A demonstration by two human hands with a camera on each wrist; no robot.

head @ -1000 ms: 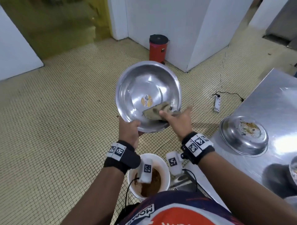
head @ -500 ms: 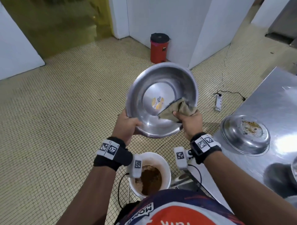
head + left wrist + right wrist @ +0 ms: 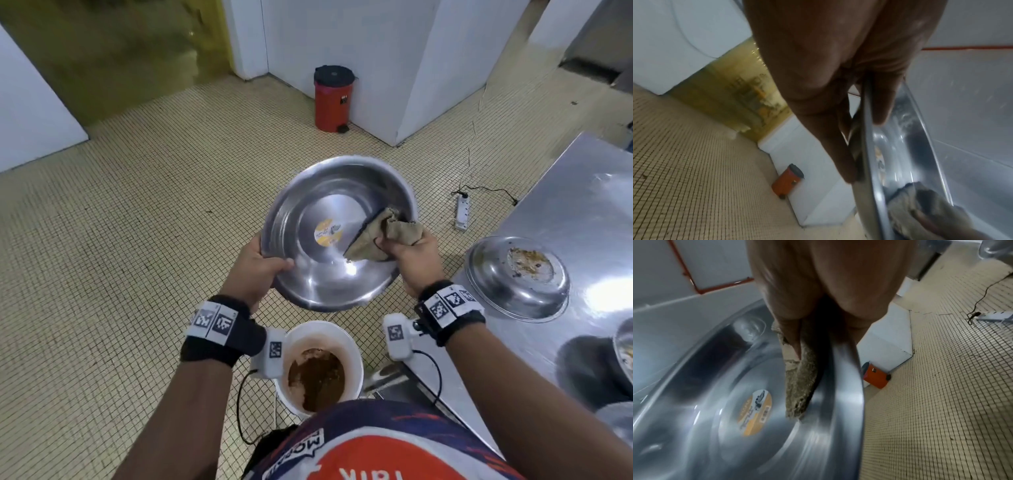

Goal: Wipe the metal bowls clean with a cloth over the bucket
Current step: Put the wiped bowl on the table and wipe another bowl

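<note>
Here the left hand (image 3: 255, 270) grips the near-left rim of the metal bowl (image 3: 329, 270), thumb inside and fingers behind — a clenched grip on the steel, seen edge-on in the left wrist view. The bowl is tipped toward the person, held in the air above and a little beyond the white bucket (image 3: 356, 349) of brown slop on the tiled floor. The right hand (image 3: 412, 255) is closed round a bunched tan cloth (image 3: 371, 240), pressing it against the bowl's inner wall at the right rim, beside the round yellow sticker (image 3: 328, 232) on the base.

The risk, as I judge it, lies in the one-handed hold: a firm push of the cloth could twist the smooth rim out of the thumb and drop the bowl past the bucket. Loosened scraps could also fall on the floor — the bowl hangs partly beyond the bucket's mouth. A second bowl (image 3: 517, 277), food-stained, waits unwiped on the counter's left edge.
</note>
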